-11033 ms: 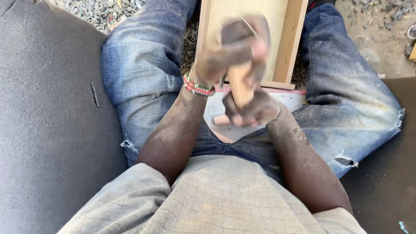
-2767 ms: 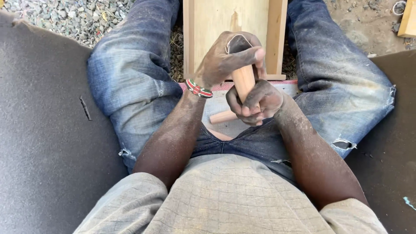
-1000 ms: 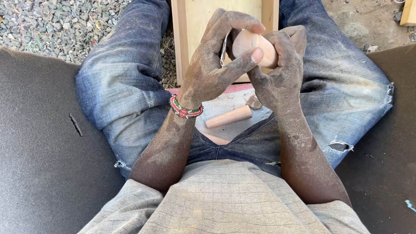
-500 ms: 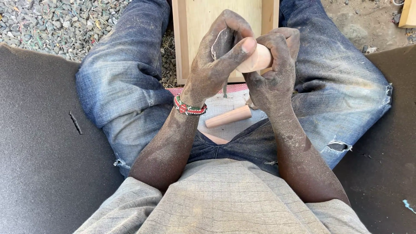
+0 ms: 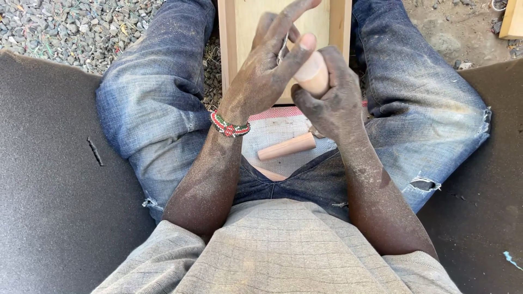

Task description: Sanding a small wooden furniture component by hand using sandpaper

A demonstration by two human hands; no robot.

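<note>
My right hand [image 5: 329,103] is wrapped around a pale rounded wooden piece [image 5: 313,73], whose top pokes out above the fist. My left hand [image 5: 267,68], with a beaded bracelet on the wrist, presses a small worn sheet of sandpaper [image 5: 284,44] against that piece with thumb and fingers; two fingers are stretched out. Both hands are dusty. A second wooden peg [image 5: 287,146] lies on a light cloth [image 5: 272,128] in my lap, below the hands.
A shallow wooden tray [image 5: 229,49] stands between my knees, beyond the hands. I sit on a dark grey foam mat [image 5: 60,179]. Gravel [image 5: 81,27] lies at the upper left, bare dirt at the upper right, with a wood offcut [image 5: 513,19] at the corner.
The wooden piece has turned more upright in my right hand, and that fist sits a little lower. My left fingers have spread out, with the sandpaper higher on the piece.
</note>
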